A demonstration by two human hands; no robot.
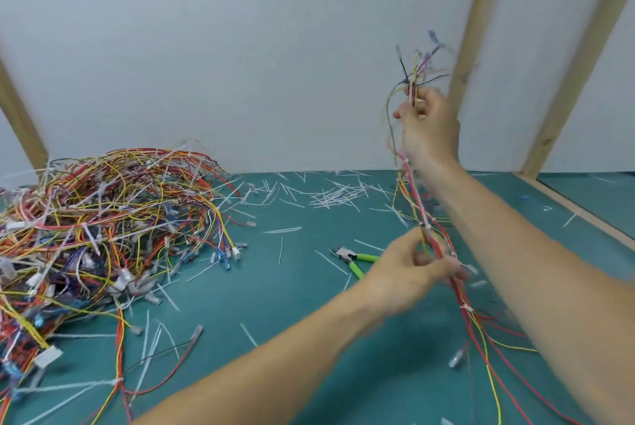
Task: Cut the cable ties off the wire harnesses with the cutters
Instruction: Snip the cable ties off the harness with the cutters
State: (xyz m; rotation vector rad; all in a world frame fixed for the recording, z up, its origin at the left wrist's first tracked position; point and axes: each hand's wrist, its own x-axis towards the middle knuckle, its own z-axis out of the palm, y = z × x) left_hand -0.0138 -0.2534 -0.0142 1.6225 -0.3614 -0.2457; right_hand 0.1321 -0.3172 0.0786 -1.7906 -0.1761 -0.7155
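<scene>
Harness held up over littered bench

Teal bench (292, 287) against a white wall, strewn with cut ties. Right hand (429, 126) grips one wire harness (417, 198) high; left hand (409, 273) pinches it lower. Green-handled cutters (354, 258) lie beneath, untouched.

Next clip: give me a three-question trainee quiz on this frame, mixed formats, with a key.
1. True or false: the cutters are in a hand.
2. Which hand grips the held harness higher up: A) left hand B) right hand?
3. Fill in: the big harness pile lies on the person's ____ side of the mat.

Key: 1 false, they lie on the mat; 2 B; 3 left.
</scene>
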